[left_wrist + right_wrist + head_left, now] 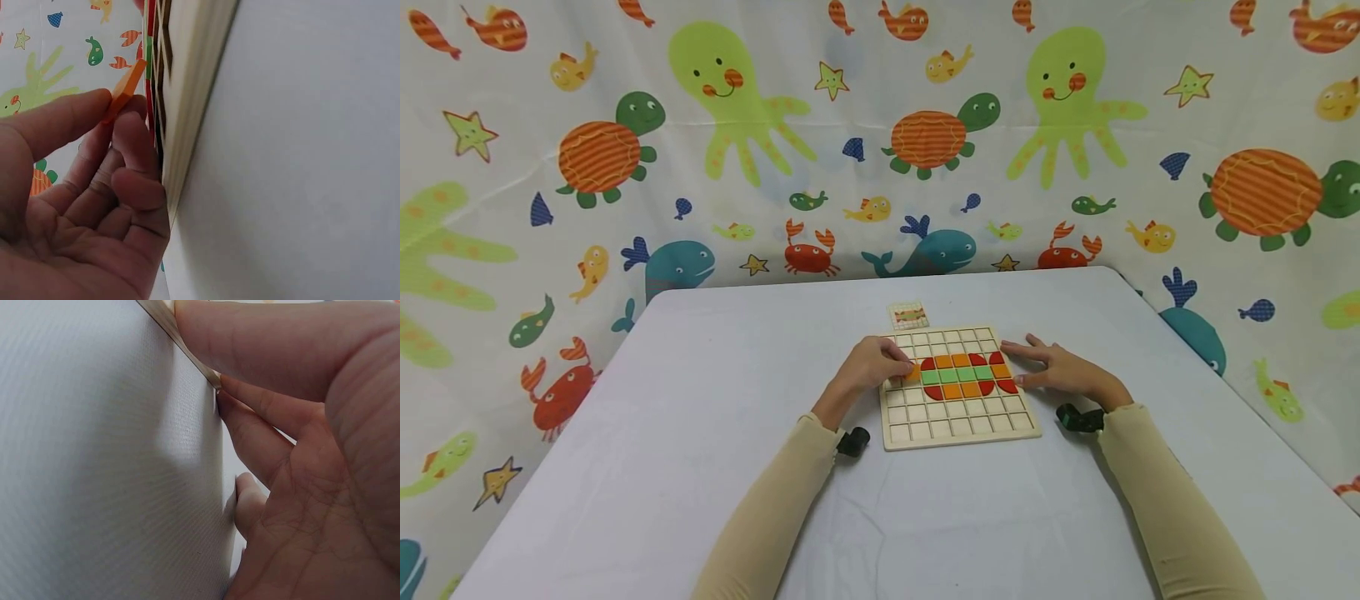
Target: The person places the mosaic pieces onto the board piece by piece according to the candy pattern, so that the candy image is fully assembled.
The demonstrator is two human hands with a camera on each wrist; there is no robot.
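A wooden grid board (958,427) lies flat on the table. Red, orange and green pieces fill cells across its middle rows, with straight and rounded outlines. Over the board's left part, my left hand (868,364) pinches an orange tile (127,87) between thumb and fingertip; the tile is tilted in the left wrist view, close to the board's surface. At the board's right edge, my right hand (1063,371) rests with fingers spread, thumb and fingertips touching the rim (187,356). Just behind the board lies a small pattern card (909,316) showing a similar coloured figure.
The white-covered table (760,350) spreads around the board on all sides. Behind it hangs a curtain (865,83) printed with sea animals. Each wrist carries a small black camera, one at the left cuff (853,442) and one at the right (1080,418).
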